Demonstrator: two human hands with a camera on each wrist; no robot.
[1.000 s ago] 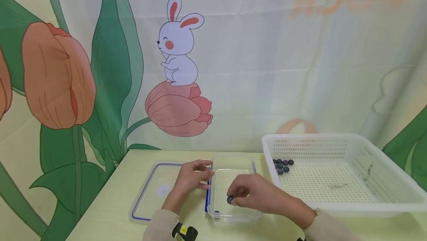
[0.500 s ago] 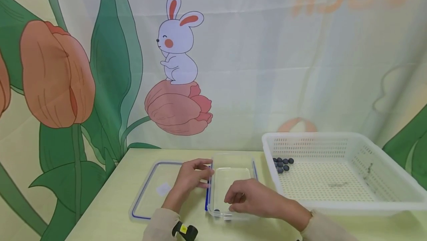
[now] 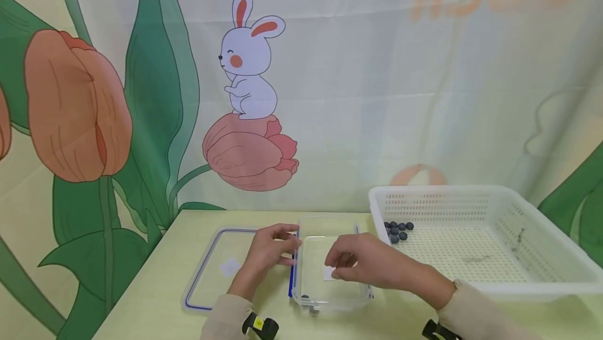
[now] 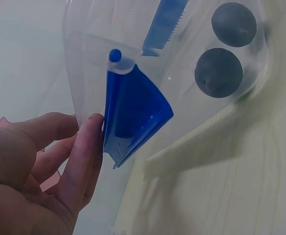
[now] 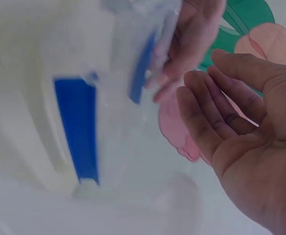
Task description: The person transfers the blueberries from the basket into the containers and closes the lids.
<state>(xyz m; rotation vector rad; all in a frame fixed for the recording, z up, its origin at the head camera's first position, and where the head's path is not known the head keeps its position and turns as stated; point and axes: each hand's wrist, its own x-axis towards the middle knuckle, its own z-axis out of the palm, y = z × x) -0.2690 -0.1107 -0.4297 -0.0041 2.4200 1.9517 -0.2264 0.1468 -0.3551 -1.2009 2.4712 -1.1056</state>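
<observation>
A clear plastic food container [image 3: 332, 303] with blue latches [image 4: 138, 105] stands on the table. My left hand [image 3: 273, 248] holds its left wall, fingertips at the rim and beside a blue latch. Two blueberries lie at the container's near-left corner: one blueberry [image 4: 234, 24] and another blueberry [image 4: 219, 72] show through the wall in the left wrist view. My right hand [image 3: 365, 259] hovers over the container's right part. Its fingers are loosely curved with nothing between them, as the right wrist view shows.
A white perforated basket [image 3: 471, 287] stands at the right, with several blueberries [image 3: 394, 239] in its left far corner. A clear lid with a blue seal [image 3: 200, 272] lies left of the container. Behind the table [image 3: 141, 319] hangs a printed curtain [image 3: 339, 94].
The right hand lets go of a blueberry in the container, where two now lie at the near-left corner. That hand then rises and shifts slightly right. The left hand stays in place.
</observation>
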